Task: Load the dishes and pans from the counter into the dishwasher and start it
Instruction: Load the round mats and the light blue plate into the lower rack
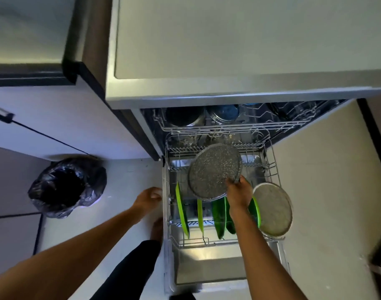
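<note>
Grey speckled round plates (213, 172) number two; the right hand (238, 192) pinches one's rim in its grip. Five green plates (219, 215) stand racked. The left hand (149, 198) is blurred, its grip unclear.

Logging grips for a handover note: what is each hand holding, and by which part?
The right hand grips the speckled grey plate by its lower-right rim, over the lower rack. The left hand, loosely curled beside it, holds nothing.

Fig.: head view. No legible text, brand, no. or sign. On the inner face of the dishwasher door (206, 265), a small pale patch (203, 210) w/ dark marks shows between the green plates (219, 215). It is poss. a label, but too blurred to read.
</note>
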A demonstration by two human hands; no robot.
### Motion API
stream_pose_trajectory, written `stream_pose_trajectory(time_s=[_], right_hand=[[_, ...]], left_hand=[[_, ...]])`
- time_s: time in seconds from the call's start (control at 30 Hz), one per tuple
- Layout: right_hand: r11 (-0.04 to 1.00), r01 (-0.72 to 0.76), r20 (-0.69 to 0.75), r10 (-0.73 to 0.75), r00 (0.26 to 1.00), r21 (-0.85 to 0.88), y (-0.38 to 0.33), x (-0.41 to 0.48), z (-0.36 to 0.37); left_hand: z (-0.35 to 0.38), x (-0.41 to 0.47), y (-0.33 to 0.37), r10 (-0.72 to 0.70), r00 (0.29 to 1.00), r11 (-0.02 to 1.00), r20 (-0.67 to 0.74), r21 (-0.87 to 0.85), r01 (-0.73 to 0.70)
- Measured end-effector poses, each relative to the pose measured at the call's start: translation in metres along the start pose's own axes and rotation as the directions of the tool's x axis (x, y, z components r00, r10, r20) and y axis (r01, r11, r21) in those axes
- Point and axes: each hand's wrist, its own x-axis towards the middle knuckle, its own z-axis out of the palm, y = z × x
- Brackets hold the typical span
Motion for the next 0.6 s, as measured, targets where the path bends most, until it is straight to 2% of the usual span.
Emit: stream_pose_trajectory(time_s=[0.13, 0.23, 0.3, 0.4, 0.6], right_hand=[[0.991, 0.1, -0.044, -0.104, 0.994, -0.091, 0.023, 0.042, 0.054], [0.948, 0.28, -0.047, -0.289, 0.956, -0.15, 0.033, 0.051, 0.089], [0.898, 0.418, -0.003, -0.423, 0.906, -0.139, 0.037, 0.051, 0.11], [0.767, 0.609, 0.081, -0.606, 0.791, -0.201, 0.042, 0.044, 0.136], [0.633, 0.743, 0.257, -0.698, 0.669, -0.217, 0.038, 0.039, 0.167]], left_hand=[[0.009, 0.073, -0.001, -0.013, 1.0, 0.997, -0.004, 0.07, 0.013], [0.014, 0.114, -0.002, -0.008, 0.999, 0.996, -0.039, 0.085, 0.012], [0.019, 0.134, -0.003, -0.008, 0.998, 0.994, -0.063, 0.111, 0.015], [0.026, 0.152, -0.007, -0.01, 0.997, 0.995, -0.075, 0.099, 0.017], [0.035, 0.165, -0.016, 0.008, 0.992, 0.998, -0.126, 0.061, 0.0]])
